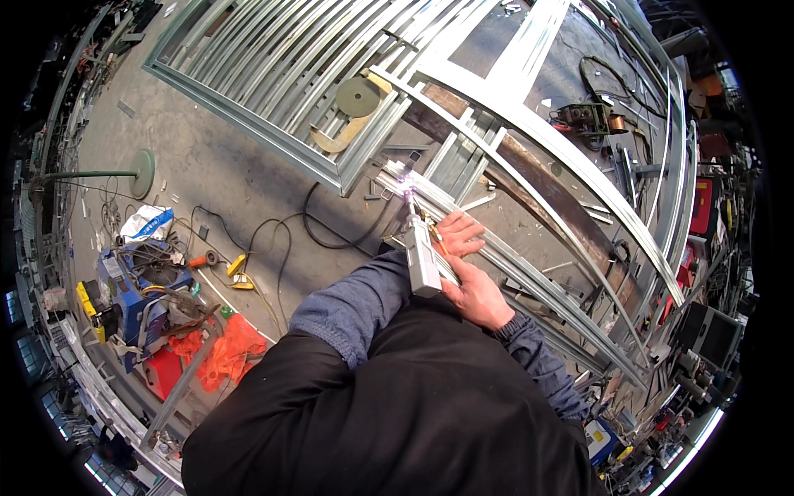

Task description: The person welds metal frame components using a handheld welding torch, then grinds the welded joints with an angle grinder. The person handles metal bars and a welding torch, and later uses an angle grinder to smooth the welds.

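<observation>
My right hand [480, 294] is closed round the grip of a silver, box-bodied welding torch [423, 260], which tilts with its narrow nozzle pointing away from me. A small bright violet-white glow shows at the nozzle tip, against the end of a galvanized steel profile [488, 240]. Beyond the torch my left hand [460, 235] lies with fingers stretched out over that profile; the torch hides its wrist and part of the palm. Just past the glow is the corner of a large galvanized frame [337, 175] with many parallel bars.
A grey disc [358, 97] and a yellow curved piece rest on the frame. Black cable [310, 227] loops over the concrete floor. At left are a round-based stand [143, 174], a blue machine [132, 298] and orange plastic [231, 351]. Long curved strips [571, 202] cross the right side.
</observation>
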`<act>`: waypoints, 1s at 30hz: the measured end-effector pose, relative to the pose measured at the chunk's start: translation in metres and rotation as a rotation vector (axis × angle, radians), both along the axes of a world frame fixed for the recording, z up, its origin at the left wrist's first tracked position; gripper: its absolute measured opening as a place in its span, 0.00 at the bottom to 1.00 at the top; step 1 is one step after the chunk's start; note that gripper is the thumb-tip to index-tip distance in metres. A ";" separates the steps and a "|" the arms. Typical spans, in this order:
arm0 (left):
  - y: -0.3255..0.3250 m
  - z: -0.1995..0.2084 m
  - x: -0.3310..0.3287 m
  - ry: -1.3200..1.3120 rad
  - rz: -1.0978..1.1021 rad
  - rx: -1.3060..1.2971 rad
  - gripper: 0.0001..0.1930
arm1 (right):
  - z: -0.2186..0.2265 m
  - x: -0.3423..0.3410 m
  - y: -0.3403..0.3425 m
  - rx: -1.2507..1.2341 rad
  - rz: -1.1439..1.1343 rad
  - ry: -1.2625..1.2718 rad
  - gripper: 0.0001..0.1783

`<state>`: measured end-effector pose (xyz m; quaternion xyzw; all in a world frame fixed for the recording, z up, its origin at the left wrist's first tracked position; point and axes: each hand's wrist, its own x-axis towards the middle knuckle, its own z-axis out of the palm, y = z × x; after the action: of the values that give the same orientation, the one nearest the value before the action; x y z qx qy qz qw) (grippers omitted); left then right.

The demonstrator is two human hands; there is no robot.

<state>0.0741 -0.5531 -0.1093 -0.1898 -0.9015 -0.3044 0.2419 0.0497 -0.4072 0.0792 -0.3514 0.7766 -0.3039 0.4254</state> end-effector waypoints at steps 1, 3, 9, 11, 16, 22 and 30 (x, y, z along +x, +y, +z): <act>0.001 0.001 0.000 -0.005 0.006 0.001 0.23 | 0.001 0.001 0.000 0.001 -0.002 0.003 0.31; 0.004 0.001 0.002 -0.009 0.024 0.007 0.23 | 0.004 0.001 0.000 0.009 0.002 0.009 0.31; 0.000 0.007 0.001 -0.027 0.002 0.017 0.22 | 0.018 -0.005 0.002 -0.008 -0.004 -0.072 0.31; 0.003 0.009 0.001 -0.037 0.016 0.035 0.22 | 0.026 -0.010 0.010 0.001 0.002 -0.133 0.32; 0.009 0.010 0.006 -0.138 0.033 0.014 0.19 | 0.072 -0.042 0.030 -0.016 -0.020 -0.293 0.26; 0.017 0.013 0.007 -0.278 0.089 0.040 0.15 | 0.056 -0.125 0.041 0.027 -0.004 -0.704 0.32; 0.014 0.035 0.002 -0.253 0.144 -0.077 0.13 | -0.018 -0.182 0.002 0.138 -0.135 -1.043 0.27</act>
<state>0.0762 -0.5387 -0.0740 -0.0938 -0.9472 -0.2727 0.1403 -0.1325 -0.4047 0.0613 -0.0738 0.5009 -0.4132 0.7569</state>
